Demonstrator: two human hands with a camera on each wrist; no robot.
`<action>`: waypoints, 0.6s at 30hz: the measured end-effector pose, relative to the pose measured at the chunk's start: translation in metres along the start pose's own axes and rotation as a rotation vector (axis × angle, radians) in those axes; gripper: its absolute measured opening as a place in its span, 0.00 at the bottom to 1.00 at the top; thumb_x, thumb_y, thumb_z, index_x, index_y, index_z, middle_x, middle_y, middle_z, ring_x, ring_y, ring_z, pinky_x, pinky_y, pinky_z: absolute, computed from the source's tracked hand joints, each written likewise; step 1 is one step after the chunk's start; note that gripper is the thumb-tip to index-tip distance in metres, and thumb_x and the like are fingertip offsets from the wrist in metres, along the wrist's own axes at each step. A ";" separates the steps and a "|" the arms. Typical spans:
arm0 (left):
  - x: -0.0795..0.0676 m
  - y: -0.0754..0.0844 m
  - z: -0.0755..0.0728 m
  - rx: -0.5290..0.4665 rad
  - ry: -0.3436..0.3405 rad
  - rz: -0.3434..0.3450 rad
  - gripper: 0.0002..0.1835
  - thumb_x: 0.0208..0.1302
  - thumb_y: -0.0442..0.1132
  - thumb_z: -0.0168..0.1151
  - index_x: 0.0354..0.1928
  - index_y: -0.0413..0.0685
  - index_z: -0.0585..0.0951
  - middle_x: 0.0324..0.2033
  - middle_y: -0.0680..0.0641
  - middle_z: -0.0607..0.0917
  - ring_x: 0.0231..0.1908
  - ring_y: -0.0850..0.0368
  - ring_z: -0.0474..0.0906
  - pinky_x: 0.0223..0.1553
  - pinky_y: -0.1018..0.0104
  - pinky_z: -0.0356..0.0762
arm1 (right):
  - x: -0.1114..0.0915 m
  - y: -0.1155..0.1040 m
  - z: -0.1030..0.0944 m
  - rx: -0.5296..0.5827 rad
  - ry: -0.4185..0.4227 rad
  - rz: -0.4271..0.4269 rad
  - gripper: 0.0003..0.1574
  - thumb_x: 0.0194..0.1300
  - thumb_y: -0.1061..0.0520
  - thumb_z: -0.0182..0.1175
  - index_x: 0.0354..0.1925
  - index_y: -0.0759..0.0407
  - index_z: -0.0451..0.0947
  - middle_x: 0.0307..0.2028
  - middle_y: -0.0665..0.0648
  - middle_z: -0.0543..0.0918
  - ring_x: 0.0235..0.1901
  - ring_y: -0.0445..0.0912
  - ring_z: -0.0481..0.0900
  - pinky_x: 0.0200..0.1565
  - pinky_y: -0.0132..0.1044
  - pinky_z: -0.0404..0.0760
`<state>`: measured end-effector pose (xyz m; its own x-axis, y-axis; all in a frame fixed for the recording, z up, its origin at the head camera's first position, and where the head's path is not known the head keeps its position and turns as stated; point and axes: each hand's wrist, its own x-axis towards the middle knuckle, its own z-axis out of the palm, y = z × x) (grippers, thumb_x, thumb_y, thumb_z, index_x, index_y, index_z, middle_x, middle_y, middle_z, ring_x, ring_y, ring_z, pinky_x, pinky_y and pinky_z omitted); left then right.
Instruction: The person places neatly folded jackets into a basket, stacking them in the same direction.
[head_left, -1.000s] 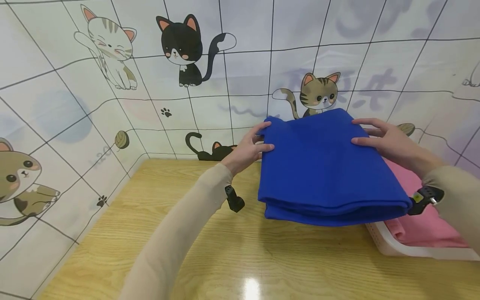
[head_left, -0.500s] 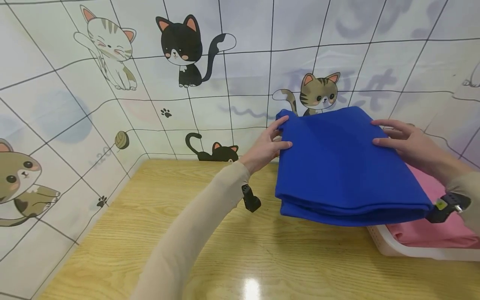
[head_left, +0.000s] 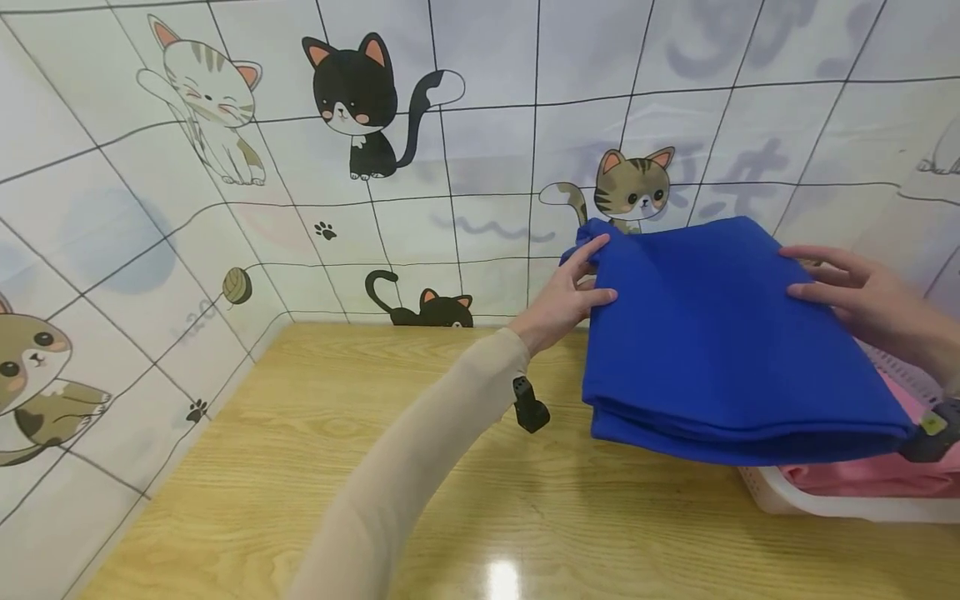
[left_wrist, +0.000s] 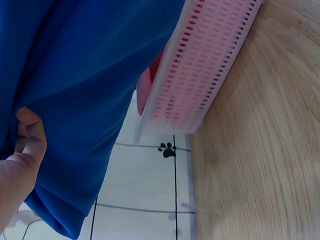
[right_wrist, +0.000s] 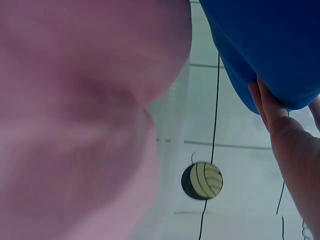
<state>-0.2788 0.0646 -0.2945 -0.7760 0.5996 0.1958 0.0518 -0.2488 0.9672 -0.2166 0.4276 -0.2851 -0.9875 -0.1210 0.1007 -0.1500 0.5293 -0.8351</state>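
Observation:
A thick folded blue cloth (head_left: 720, 333) hangs above the table, its layered fold facing me. My left hand (head_left: 562, 304) pinches its left edge near the far corner, thumb on top and some fingers hidden beneath. On the opposite edge, my right hand (head_left: 862, 287) grips the cloth in the same way, its lower fingers partly hidden. Below the cloth's right part stands a white perforated basket (head_left: 825, 502) with folded pink cloth (head_left: 862, 477) in it. In the left wrist view the blue cloth (left_wrist: 95, 75) hangs beside the basket's side (left_wrist: 195, 65).
The wood-grain table (head_left: 360, 417) extends to the left and front of the basket. Behind it rises a wall (head_left: 495, 150) covered with a cat-print grid, which continues along the left side. Small black cameras (head_left: 531, 406) are strapped to both wrists.
Both hands have carried the blue cloth to the right, further over the basket with the pink cloth. The grip of each hand looks the same. The head view has shifted slightly.

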 end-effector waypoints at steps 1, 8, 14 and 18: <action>0.001 -0.001 0.002 0.001 -0.006 0.002 0.41 0.66 0.21 0.53 0.75 0.58 0.55 0.61 0.45 0.67 0.61 0.50 0.69 0.53 0.54 0.74 | -0.002 0.001 -0.001 0.000 0.001 0.002 0.36 0.74 0.61 0.49 0.75 0.44 0.53 0.65 0.53 0.58 0.45 0.28 0.73 0.38 0.31 0.80; 0.005 -0.005 0.016 0.002 -0.047 0.021 0.42 0.66 0.22 0.54 0.76 0.58 0.53 0.63 0.46 0.66 0.61 0.52 0.69 0.51 0.58 0.75 | -0.014 0.009 -0.014 -0.014 0.029 0.024 0.37 0.75 0.60 0.49 0.75 0.42 0.51 0.64 0.49 0.59 0.43 0.27 0.75 0.36 0.34 0.82; 0.007 -0.007 0.029 -0.008 -0.073 0.029 0.41 0.66 0.23 0.54 0.76 0.58 0.53 0.61 0.48 0.67 0.60 0.53 0.70 0.50 0.60 0.76 | -0.020 0.017 -0.029 -0.043 0.009 0.014 0.37 0.76 0.61 0.47 0.76 0.42 0.48 0.59 0.43 0.61 0.43 0.26 0.73 0.36 0.39 0.82; 0.009 -0.008 0.040 -0.008 -0.097 0.015 0.41 0.67 0.24 0.55 0.76 0.60 0.53 0.63 0.49 0.66 0.61 0.55 0.69 0.50 0.63 0.75 | -0.025 0.024 -0.042 -0.081 -0.009 0.051 0.38 0.76 0.59 0.46 0.76 0.38 0.45 0.58 0.41 0.59 0.42 0.24 0.71 0.37 0.43 0.82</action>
<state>-0.2609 0.1026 -0.2939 -0.7107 0.6665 0.2249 0.0575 -0.2637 0.9629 -0.1974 0.4791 -0.2848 -0.9936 -0.0997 0.0536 -0.1030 0.6009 -0.7927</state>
